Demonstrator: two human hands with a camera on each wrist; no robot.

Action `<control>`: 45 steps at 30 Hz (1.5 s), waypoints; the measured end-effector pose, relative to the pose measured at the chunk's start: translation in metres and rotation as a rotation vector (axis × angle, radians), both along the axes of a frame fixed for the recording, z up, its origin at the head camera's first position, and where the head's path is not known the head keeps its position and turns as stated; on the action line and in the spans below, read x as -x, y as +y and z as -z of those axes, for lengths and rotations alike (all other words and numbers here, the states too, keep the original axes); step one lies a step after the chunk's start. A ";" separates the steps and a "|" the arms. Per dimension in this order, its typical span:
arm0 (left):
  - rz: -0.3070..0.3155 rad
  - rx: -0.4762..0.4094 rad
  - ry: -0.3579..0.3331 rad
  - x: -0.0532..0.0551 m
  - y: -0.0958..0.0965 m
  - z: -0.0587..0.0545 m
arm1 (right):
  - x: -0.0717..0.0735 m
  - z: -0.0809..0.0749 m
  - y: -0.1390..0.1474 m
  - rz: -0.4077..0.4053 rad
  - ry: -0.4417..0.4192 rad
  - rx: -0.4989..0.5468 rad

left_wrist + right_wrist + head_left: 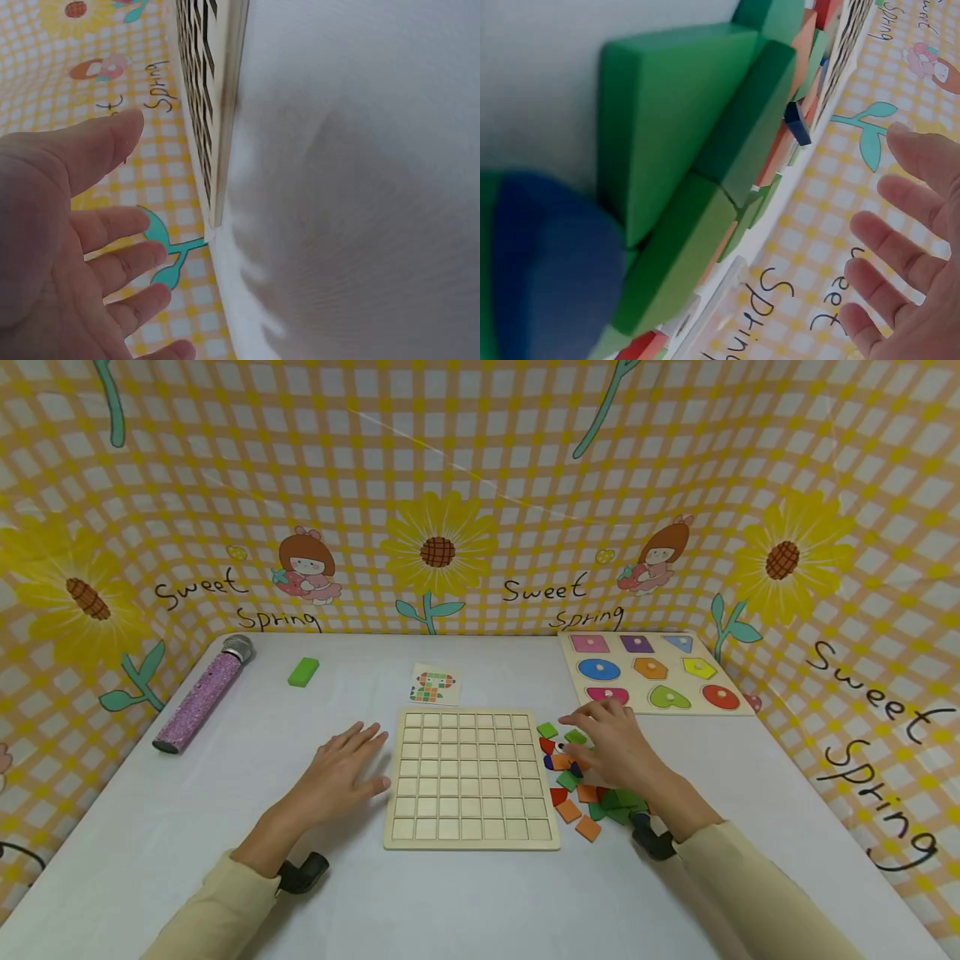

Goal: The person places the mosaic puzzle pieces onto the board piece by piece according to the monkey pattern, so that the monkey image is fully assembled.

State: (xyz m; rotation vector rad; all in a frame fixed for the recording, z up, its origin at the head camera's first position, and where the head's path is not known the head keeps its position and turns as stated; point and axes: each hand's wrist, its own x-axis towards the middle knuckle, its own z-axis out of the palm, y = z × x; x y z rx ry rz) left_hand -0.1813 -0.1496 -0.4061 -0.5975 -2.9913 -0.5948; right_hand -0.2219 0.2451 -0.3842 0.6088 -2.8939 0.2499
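Observation:
A square wooden grid board point(465, 781) lies flat in the middle of the table, its cells bare. My left hand point(339, 779) is just off its left edge, thumb and fingers spread, holding nothing; in the left wrist view the hand point(71, 255) is palm-visible beside the board's edge point(227, 112). Over the loose coloured tiles point(567, 811) at the board's right side hovers my right hand point(617, 752). In the right wrist view that hand point(919, 255) has extended fingers with nothing between them, apart from the green blocks point(686, 112). Some tiles are hidden beneath the right hand.
Behind the board lies a picture card point(447, 693) with a tile pattern. A shape puzzle board point(622, 672) is at the back right. On the left are a green block point(303, 672) and a glittery pink microphone point(202, 697). Checked cloth point(480, 468) walls the table.

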 end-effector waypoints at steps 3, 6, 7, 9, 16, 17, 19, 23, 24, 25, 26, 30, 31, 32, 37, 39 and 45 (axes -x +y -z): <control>0.020 -0.016 -0.032 0.003 0.000 0.003 | 0.004 0.002 -0.001 -0.024 -0.006 0.006; 0.044 -0.047 -0.065 0.005 0.001 0.004 | 0.007 0.003 -0.002 -0.047 -0.012 0.011; 0.053 -0.056 -0.074 0.006 0.001 0.004 | 0.008 0.004 -0.002 -0.056 -0.013 0.015; 0.074 -0.066 -0.089 0.007 0.001 0.005 | 0.010 0.006 -0.002 -0.069 -0.019 0.021; 0.128 -0.061 -0.133 0.009 0.000 0.007 | 0.017 0.011 -0.002 -0.099 -0.066 0.071; 0.135 -0.065 -0.142 0.009 0.000 0.007 | 0.018 0.012 -0.003 -0.095 -0.079 0.074; 0.154 -0.067 -0.152 0.010 0.000 0.009 | 0.019 0.012 -0.004 -0.088 -0.107 0.078; 0.176 -0.073 -0.186 0.012 -0.001 0.012 | 0.022 0.012 -0.006 -0.092 -0.147 0.073; 0.180 -0.075 -0.192 0.013 -0.002 0.012 | 0.022 0.012 -0.006 -0.094 -0.153 0.069; 0.184 -0.078 -0.197 0.013 -0.002 0.013 | 0.023 0.012 -0.006 -0.096 -0.157 0.066; 0.184 -0.080 -0.206 0.013 -0.002 0.014 | 0.024 0.012 -0.007 -0.098 -0.161 0.064; 0.192 -0.080 -0.224 0.015 -0.003 0.015 | 0.027 0.013 -0.006 -0.099 -0.175 0.062; 0.194 -0.078 -0.226 0.015 -0.003 0.016 | 0.027 0.013 -0.006 -0.100 -0.180 0.062; 0.196 -0.078 -0.229 0.015 -0.003 0.016 | 0.028 0.013 -0.006 -0.102 -0.183 0.057; 0.202 -0.074 -0.240 0.015 -0.003 0.016 | 0.031 0.016 -0.005 -0.116 -0.189 0.032; 0.205 -0.069 -0.241 0.015 -0.003 0.016 | 0.032 0.016 -0.005 -0.119 -0.188 0.024; 0.215 -0.063 -0.238 0.015 -0.001 0.016 | 0.034 0.017 -0.005 -0.135 -0.160 -0.006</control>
